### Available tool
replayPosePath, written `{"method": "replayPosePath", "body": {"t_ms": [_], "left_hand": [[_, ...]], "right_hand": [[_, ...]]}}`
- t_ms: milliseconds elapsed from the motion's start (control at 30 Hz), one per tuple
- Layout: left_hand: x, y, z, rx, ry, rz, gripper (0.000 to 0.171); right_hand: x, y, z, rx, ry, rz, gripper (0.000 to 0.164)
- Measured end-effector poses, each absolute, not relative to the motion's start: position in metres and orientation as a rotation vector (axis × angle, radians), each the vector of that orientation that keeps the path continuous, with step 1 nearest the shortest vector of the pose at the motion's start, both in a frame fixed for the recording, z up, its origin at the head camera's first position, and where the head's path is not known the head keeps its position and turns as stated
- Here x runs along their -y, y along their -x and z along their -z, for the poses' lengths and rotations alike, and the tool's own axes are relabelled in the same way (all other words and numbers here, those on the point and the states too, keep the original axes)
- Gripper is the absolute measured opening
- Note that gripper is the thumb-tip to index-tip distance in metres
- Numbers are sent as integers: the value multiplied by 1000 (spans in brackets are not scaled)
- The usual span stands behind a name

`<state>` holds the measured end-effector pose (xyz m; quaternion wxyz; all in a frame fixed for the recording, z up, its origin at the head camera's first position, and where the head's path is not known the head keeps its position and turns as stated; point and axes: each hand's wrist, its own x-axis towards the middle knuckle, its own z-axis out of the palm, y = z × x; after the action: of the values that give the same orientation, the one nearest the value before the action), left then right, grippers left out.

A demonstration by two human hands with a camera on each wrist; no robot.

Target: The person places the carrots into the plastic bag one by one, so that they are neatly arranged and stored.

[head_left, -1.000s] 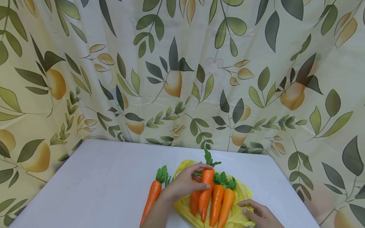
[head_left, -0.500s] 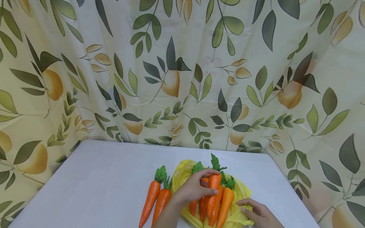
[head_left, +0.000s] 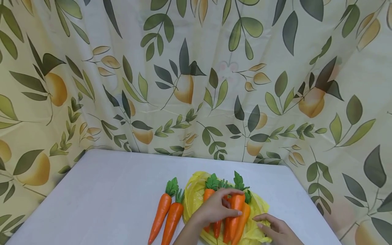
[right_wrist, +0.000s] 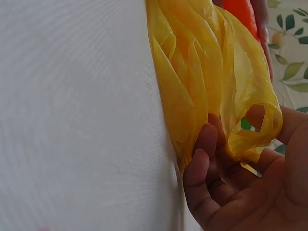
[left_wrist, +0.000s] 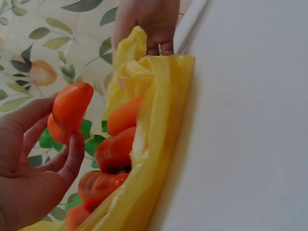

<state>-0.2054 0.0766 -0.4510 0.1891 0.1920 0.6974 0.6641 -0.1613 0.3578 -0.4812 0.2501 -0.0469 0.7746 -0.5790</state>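
My left hand (head_left: 215, 210) pinches an orange carrot (head_left: 237, 204) with green leaves between thumb and fingers. It is above several other carrots (head_left: 244, 219) lying side by side on a crumpled yellow plastic bag (head_left: 191, 194). In the left wrist view, the held carrot (left_wrist: 71, 108) is raised clear of the row of carrots (left_wrist: 114, 150) in the bag, its blunt tip towards the camera. At the bag's right edge, my right hand (head_left: 277, 228) grips the plastic. The right wrist view shows its curled fingers (right_wrist: 199, 183) at the bag's looped handle (right_wrist: 269, 127).
Two more carrots, one (head_left: 160, 217) and another (head_left: 173, 221), lie side by side on the white table (head_left: 107, 197) left of the bag. A curtain (head_left: 196, 85) printed with leaves and fruit hangs behind the table's far edge.
My left hand has moved right and slightly nearer with the carrot, passing over the others. The carrots at the bag's left side are now uncovered. My right hand has stayed at the bag's edge.
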Motion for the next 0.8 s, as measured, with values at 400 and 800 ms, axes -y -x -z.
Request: {"method": "replayPosePath", "body": {"t_ms": [400,800], "left_hand": [[-85,206,464,-1968,-578,-1847,52],[-91,203,465,-2120,-610,-1771,58]], "right_hand": [[-358,160,481,-2095,171,1595,41],[-357,161,479,-2130,188,1584,39]]}}
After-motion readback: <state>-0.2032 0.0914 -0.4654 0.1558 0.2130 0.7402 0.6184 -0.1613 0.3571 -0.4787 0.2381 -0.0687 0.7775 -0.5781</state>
